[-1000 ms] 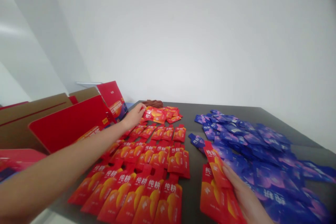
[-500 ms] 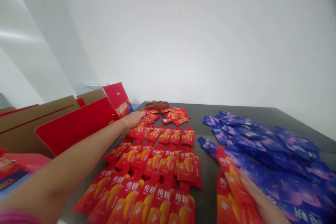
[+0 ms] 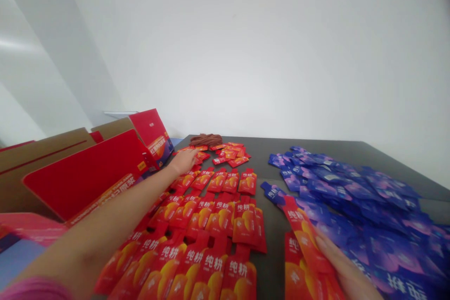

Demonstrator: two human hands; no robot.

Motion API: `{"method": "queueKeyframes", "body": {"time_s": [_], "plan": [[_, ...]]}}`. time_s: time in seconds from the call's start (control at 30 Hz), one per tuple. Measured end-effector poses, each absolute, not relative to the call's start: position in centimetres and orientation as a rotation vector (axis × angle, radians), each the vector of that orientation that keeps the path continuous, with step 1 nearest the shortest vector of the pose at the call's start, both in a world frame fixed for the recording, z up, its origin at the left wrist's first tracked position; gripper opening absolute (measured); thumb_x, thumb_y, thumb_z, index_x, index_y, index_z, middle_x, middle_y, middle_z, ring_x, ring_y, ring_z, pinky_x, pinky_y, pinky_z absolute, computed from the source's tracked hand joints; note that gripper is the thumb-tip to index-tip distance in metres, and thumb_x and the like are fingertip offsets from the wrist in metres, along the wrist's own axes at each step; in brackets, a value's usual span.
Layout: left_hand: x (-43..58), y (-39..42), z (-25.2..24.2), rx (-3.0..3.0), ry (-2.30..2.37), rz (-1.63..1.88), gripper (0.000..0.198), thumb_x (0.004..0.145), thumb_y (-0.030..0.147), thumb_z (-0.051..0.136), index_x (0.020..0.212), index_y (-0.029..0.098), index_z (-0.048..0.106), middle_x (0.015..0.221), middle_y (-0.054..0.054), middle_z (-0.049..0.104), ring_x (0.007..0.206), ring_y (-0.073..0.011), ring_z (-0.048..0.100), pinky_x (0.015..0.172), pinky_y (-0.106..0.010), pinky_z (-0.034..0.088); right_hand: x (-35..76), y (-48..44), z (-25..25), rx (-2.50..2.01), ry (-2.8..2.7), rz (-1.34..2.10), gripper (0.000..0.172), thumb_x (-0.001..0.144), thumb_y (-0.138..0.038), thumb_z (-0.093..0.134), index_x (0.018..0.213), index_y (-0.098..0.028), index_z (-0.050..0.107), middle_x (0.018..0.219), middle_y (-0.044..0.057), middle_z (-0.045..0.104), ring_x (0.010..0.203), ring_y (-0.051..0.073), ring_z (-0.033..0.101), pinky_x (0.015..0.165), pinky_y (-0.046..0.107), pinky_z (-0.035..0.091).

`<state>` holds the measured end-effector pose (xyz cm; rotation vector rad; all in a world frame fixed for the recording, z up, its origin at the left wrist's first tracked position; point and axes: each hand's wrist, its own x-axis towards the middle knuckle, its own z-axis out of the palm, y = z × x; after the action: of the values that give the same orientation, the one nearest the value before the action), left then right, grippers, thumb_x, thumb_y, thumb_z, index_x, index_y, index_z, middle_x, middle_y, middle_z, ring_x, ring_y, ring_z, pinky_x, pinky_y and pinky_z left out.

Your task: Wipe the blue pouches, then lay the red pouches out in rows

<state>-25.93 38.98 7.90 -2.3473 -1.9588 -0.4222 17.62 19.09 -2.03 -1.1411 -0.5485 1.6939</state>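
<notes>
My left hand [image 3: 185,161] reaches far out over the loose red pouches behind the rows. Its fingers look stretched out, touching or just above the pouches; the fingertips are small and partly hidden. At the lower right, my right hand [image 3: 339,260] grips a red pouch [image 3: 305,233] printed with yellow fruit and white characters. More red pouches lie under or within that grip; I cannot tell which. Red pouches [image 3: 214,269] of the same kind lie overlapping in several rows in front of me. Beyond them is a loose heap of red pouches [image 3: 230,152].
A big pile of blue-purple pouches [image 3: 355,197] covers the right side of the dark table [image 3: 274,143]. Open red cardboard boxes [image 3: 87,173] stand along the left, beside my forearm. A brown bundle [image 3: 206,139] lies at the back edge, before the white wall [image 3: 263,56].
My left hand has shifted slightly right over the far red pouches. The right hand keeps its hold on the red pouch. The whole view has moved a little.
</notes>
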Motion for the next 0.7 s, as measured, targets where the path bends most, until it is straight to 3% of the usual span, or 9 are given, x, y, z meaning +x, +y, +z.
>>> {"method": "queueKeyframes", "body": {"time_s": [0.17, 0.33, 0.47, 0.7], "plan": [[-17.5, 35.1, 8.0, -2.472, -2.088, -0.81, 0.032, 0.096, 0.031, 0.048, 0.123, 0.015, 0.055, 0.113, -0.009, 0.066, 0.101, -0.0211, 0.062, 0.092, -0.041, 0.048, 16.7, 18.4, -1.0, -0.941, -0.42, 1.821, 0.068, 0.078, -0.046, 0.073, 0.14, -0.036, 0.049, 0.128, 0.005, 0.067, 0.116, 0.034, 0.062, 0.098, 0.054, 0.05], [-8.2, 28.2, 6.6, -2.987, -2.218, -0.847, 0.031, 0.088, 0.044, 0.053, 0.079, 0.017, 0.065, 0.076, -0.003, 0.069, 0.074, -0.0182, 0.064, 0.069, -0.029, 0.047, 15.8, 18.0, -0.1, -0.832, -0.376, 1.832, 0.07, 0.081, -0.033, 0.073, 0.143, -0.033, 0.041, 0.113, 0.005, 0.074, 0.093, 0.027, 0.073, 0.088, 0.048, 0.055], [-3.8, 25.1, 5.2, -3.182, -2.422, -0.926, 0.039, 0.081, 0.055, 0.057, 0.082, 0.017, 0.066, 0.079, -0.004, 0.07, 0.076, -0.0196, 0.065, 0.066, -0.029, 0.046, 15.5, 18.1, 0.3, -0.847, -0.479, 1.811, 0.07, 0.079, -0.031, 0.076, 0.14, -0.028, 0.044, 0.112, 0.007, 0.074, 0.091, 0.025, 0.073, 0.084, 0.04, 0.056], [-2.2, 25.1, 5.9, -3.253, -2.657, -1.476, 0.029, 0.072, 0.046, 0.068, 0.08, 0.019, 0.062, 0.091, -0.005, 0.071, 0.088, -0.0207, 0.067, 0.079, -0.031, 0.05, 14.9, 18.0, 0.5, -0.813, -0.574, 1.836, 0.065, 0.074, -0.035, 0.08, 0.131, -0.023, 0.051, 0.107, 0.007, 0.076, 0.087, 0.025, 0.074, 0.086, 0.041, 0.054]]}}
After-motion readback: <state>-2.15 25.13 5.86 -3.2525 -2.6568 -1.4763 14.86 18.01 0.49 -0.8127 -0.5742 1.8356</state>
